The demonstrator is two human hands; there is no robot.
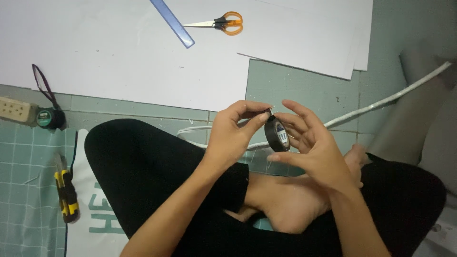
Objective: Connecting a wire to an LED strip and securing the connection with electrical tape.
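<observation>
Black tape roll held up between both hands, over crossed legs.

The right hand [312, 147] cradles the tape roll [277, 134] on edge, thumb under it at about 6 o'clock, the other fingers spread loosely behind and to the roll's 3 o'clock side. The left hand [233, 133] is curled, thumb and forefinger pinched at the roll's 11 o'clock edge, looks like on the tape's loose end, too small to be sure. Up at 12 o'clock on the white sheet [128, 62] lie orange scissors [221, 23] and a blue ruler [172, 23]. A yellow utility knife [65, 190] sits way over at 9 o'clock on the green cutting mat [24, 190].
</observation>
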